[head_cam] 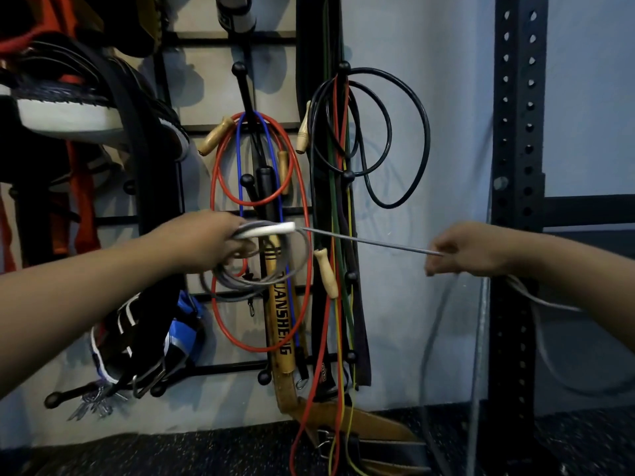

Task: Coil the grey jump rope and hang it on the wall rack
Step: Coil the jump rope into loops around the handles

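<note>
My left hand (220, 240) grips several finished loops of the grey jump rope (364, 241) and its white handle (268, 229). My right hand (460, 250) pinches the taut strand; the slack tail below remains uncoiled. Nothing hangs on the wall rack (240, 68) yet.

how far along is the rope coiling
Partly done. The left hand already holds several grey loops together with the white handle. In hand: the right hand pulls a straight stretch of rope taut for the next loop. Left: the slack trailing below the right hand still needs coiling, and nothing grey hangs on the rack yet.
</note>
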Available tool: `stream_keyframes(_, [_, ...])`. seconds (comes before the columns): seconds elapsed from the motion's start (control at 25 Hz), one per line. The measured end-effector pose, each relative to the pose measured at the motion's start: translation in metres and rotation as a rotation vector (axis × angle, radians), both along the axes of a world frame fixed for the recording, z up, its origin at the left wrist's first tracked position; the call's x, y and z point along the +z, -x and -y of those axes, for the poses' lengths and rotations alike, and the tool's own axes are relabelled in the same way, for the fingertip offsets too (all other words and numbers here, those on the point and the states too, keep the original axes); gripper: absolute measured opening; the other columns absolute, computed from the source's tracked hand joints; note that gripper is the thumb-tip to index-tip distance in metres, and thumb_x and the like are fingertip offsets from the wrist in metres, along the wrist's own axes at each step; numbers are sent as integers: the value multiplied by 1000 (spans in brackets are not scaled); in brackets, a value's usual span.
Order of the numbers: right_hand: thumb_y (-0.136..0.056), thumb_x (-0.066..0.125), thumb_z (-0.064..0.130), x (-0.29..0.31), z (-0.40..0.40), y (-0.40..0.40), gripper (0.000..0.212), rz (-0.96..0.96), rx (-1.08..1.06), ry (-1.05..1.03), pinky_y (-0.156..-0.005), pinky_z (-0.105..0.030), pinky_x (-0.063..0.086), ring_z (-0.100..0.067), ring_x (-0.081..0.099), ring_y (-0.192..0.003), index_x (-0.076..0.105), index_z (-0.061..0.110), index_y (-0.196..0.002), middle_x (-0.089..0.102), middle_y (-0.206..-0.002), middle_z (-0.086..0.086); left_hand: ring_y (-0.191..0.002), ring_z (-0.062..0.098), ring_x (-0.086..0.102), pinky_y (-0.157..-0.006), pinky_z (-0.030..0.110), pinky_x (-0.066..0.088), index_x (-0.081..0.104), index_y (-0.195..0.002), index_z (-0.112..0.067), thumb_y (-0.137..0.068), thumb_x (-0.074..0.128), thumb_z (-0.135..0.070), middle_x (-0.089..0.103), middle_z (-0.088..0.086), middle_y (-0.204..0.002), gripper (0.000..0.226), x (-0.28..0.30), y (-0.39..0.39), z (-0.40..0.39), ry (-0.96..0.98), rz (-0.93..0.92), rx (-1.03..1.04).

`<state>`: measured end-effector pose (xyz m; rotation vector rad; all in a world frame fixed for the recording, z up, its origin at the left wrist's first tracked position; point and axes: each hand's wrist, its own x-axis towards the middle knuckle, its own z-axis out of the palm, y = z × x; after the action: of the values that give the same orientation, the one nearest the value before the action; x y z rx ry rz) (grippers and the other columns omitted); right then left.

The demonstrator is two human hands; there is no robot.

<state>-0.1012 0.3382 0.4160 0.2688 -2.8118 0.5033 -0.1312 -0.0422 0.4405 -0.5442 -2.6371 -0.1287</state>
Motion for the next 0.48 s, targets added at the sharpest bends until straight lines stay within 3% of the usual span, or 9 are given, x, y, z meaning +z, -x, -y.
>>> stream_keyframes(0.08, [-87,78,37,-5,-12,-7,13,53,-17,88,-68,-34,47,-22,58,-71,79,24,-84,69,-84,-21,-58,13,60,-60,30,47,70,-88,-26,-96,65,-40,68,-2,-64,17,-3,8,22,-143,63,6])
stream_keyframes(0.2, [-78,78,58,-11,19,-21,31,41,108,259,-61,-28,39,-21,47,-67,79,32,-95,54,-78,-19,-51,12,56,-59,28,46,66,-73,-18,-96,64,-44,62,-3,-53,34,-9,9,14,-430,110,-138])
stream_keyframes(0.28, [-72,72,72,-12,48,-25,47,30,196,401,-65,-32,37,-41,49,-76,76,37,-103,60,-88,-19,-47,11,50,-49,24,43,62,-68,-17,-97,61,-45,58,-4,-51,41,-11,2,-7,-576,107,-220])
stream_keyframes(0.32, [-71,67,77,-12,61,-25,52,15,242,468,-70,-35,39,-51,56,-93,75,39,-106,67,-104,-25,-44,10,47,-44,22,40,60,-66,-18,-98,59,-46,55,-6,-48,43,-13,-2,-20,-634,110,-248])
stream_keyframes(0.36, [-70,63,80,-13,75,-23,56,-6,285,527,-74,-36,41,-50,60,-108,73,41,-109,68,-118,-27,-42,9,45,-42,21,37,59,-65,-19,-99,59,-47,54,-7,-46,44,-16,-5,-33,-691,119,-278])
stream_keyframes(0.4, [-70,60,82,-14,88,-21,59,-21,315,585,-77,-35,43,-44,63,-108,72,40,-110,70,-119,-23,-41,8,45,-41,21,36,59,-66,-20,-99,58,-48,53,-8,-45,44,-20,-8,-45,-747,140,-314])
stream_keyframes(0.48, [-74,58,79,-19,113,-16,53,-46,313,697,-71,-27,43,-16,65,-78,69,35,-103,72,-84,2,-44,7,46,-42,20,38,59,-73,-20,-99,57,-51,53,-9,-50,41,-26,-11,-69,-912,202,-407])
